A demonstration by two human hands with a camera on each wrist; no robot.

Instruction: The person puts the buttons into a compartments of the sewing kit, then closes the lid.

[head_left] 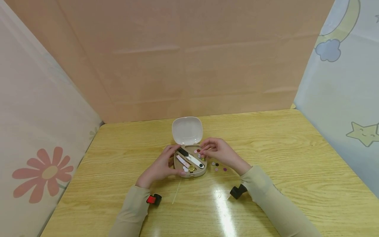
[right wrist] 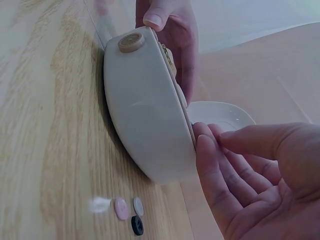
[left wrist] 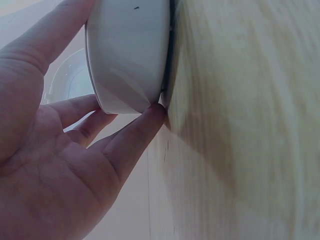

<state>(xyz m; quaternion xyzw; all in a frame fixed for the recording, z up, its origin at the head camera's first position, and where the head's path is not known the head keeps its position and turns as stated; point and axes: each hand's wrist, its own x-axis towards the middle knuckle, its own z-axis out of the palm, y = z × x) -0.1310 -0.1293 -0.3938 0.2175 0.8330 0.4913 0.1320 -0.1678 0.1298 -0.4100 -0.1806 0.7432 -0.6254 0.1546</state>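
Note:
A small cream sewing box stands on the table, its white lid raised. My left hand grips the box from the left, thumb at the front rim and fingers along the back side. Inside lie a white-and-black tool, a pink-and-white printed strip and a round gold piece. Over the right compartment, where small buttons lie, is my right hand. Its thumb and index fingertips meet at the box's rim; I cannot tell if a button is between them.
Several loose buttons lie right of the box, among them a purple one, a black one and a pink one. A thin pale strip shows in front of the box. A peach-coloured backdrop rises behind the wooden table.

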